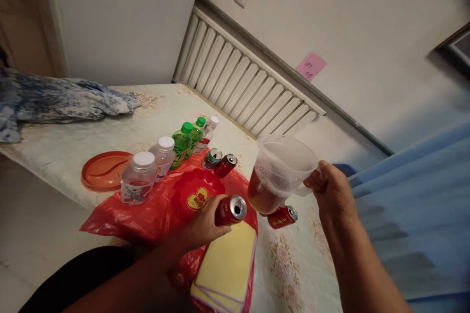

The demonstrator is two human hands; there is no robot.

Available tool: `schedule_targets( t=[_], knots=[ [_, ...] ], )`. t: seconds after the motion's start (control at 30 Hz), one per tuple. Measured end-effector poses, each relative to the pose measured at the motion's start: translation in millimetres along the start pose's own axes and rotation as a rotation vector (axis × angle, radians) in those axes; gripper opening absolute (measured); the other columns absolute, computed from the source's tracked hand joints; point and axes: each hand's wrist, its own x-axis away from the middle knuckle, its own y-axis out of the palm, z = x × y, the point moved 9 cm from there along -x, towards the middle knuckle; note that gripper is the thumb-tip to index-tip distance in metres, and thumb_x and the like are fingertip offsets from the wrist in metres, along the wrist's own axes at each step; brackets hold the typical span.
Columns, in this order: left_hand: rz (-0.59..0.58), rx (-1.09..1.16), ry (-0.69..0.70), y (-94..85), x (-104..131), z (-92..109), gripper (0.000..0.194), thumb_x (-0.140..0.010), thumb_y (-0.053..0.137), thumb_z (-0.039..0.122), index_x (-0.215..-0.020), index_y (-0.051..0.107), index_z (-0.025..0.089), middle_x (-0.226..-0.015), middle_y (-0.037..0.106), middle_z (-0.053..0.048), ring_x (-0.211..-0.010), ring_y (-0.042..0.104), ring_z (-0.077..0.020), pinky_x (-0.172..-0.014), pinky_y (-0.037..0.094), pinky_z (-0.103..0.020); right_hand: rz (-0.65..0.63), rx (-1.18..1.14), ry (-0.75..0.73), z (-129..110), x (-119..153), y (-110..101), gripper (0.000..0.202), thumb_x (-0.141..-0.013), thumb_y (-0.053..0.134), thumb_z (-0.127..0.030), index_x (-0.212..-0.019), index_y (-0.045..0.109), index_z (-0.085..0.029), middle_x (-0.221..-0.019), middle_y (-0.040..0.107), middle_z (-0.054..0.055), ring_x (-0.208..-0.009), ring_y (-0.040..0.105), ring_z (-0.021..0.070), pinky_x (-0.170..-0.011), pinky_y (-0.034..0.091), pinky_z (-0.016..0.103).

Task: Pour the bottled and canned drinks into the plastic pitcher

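A single camera is looking forward and down from the person's head, its view running out along both forearms (367, 259), which are entering from the bottom edge. The left hand (207, 222) and right hand (334, 188) are showing at close range, the worktop (304, 269) is stretching beneath and beyond them, and a radiator (238, 73) and wall (348, 10) are standing farther off. The view is leaning sideways: the radiator's top is sloping down rightward. Its wide field is also taking in floor (22, 234) at lower left and a blue curtain (411, 205) at far right.
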Motion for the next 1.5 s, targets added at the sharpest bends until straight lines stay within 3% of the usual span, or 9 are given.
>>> schedule_targets(
  t=[0.2,0.37,0.8,1.17,1.5],
  knots=[
    [0.141,-0.047,-0.013,-18.6,-12,-11,0.064,-0.064,0.072,0.017,-0.124,0.051,0.021,-0.123,0.062,-0.009,-0.117,0.058,-0.0276,-0.103,0.045,-0.044,-0.029,0.148,0.084,7,14,-20,0.043,-0.076,0.061,-0.041,-0.046,0.034,-0.024,-0.042,0.025,-0.007,-0.041,0.022,0.0086,-0.044,0.027,0.028],
    [0.2,-0.093,-0.052,-28.3,-19,-11,0.061,-0.064,0.072,0.017,-0.122,0.052,0.019,-0.12,0.065,-0.01,-0.114,0.06,-0.0287,-0.099,0.046,-0.044,-0.076,0.198,0.154,21,29,-23,0.046,-0.074,0.064,-0.046,-0.045,0.036,-0.024,-0.042,0.028,-0.007,-0.04,0.023,0.0078,-0.042,0.02,0.026],
    [0.206,-0.074,-0.069,-30.8,-26,-14,0.06,-0.064,0.071,0.017,-0.121,0.052,0.018,-0.12,0.064,-0.01,-0.116,0.059,-0.0293,-0.101,0.046,-0.045,-0.221,0.394,0.241,59,45,-16,0.053,-0.076,0.063,-0.062,-0.052,0.036,-0.024,-0.044,0.027,-0.008,-0.042,0.019,0.0069,-0.042,0.016,0.024],
    [0.205,-0.074,-0.096,-31.9,-26,-17,0.062,-0.064,0.071,0.015,-0.123,0.052,0.019,-0.124,0.063,-0.011,-0.118,0.058,-0.0289,-0.103,0.045,-0.045,-0.289,0.499,0.229,64,42,-4,0.053,-0.078,0.061,-0.063,-0.052,0.038,-0.022,-0.047,0.03,-0.007,-0.044,0.023,0.0079,-0.043,0.019,0.023],
    [0.201,-0.086,-0.103,-31.7,-26,-18,0.063,-0.064,0.072,0.016,-0.123,0.052,0.02,-0.124,0.063,-0.011,-0.119,0.058,-0.03,-0.102,0.046,-0.045,-0.317,0.585,0.185,55,41,8,0.051,-0.077,0.06,-0.061,-0.051,0.04,-0.023,-0.046,0.035,-0.005,-0.043,0.028,0.0089,-0.041,0.024,0.024]
  ],
)
